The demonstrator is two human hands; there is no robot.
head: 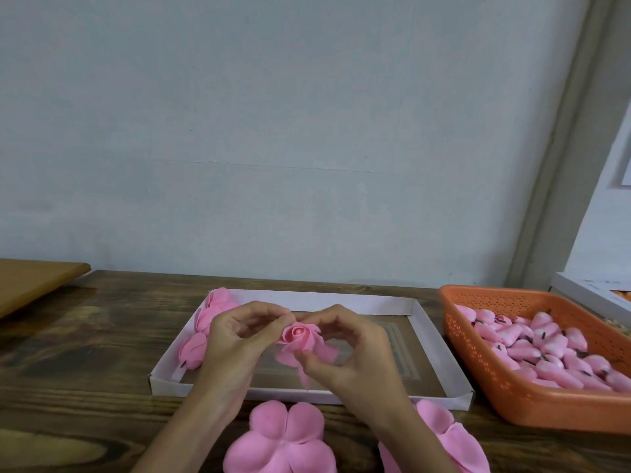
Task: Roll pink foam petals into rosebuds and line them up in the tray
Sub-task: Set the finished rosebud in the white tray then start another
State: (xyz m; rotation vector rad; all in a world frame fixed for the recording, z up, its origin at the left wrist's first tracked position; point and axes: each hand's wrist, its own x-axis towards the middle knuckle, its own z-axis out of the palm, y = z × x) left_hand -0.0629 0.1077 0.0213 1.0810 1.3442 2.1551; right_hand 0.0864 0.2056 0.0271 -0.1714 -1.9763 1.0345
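Left hand (232, 339) and right hand (351, 349), both pinching one rosebud (297, 332) above tray (426, 322).
Rolled centre faces up toward the camera; loose petals trail down toward the tray's near wall, long axis roughly upright. Finished rosebuds (211, 315) lie at the tray's left end.

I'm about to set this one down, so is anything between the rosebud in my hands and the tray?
Nothing visible is in the way. Your left hand and right hand hold the rosebud right above the tray. The finished buds that show lie at the tray's left end, off to the side.
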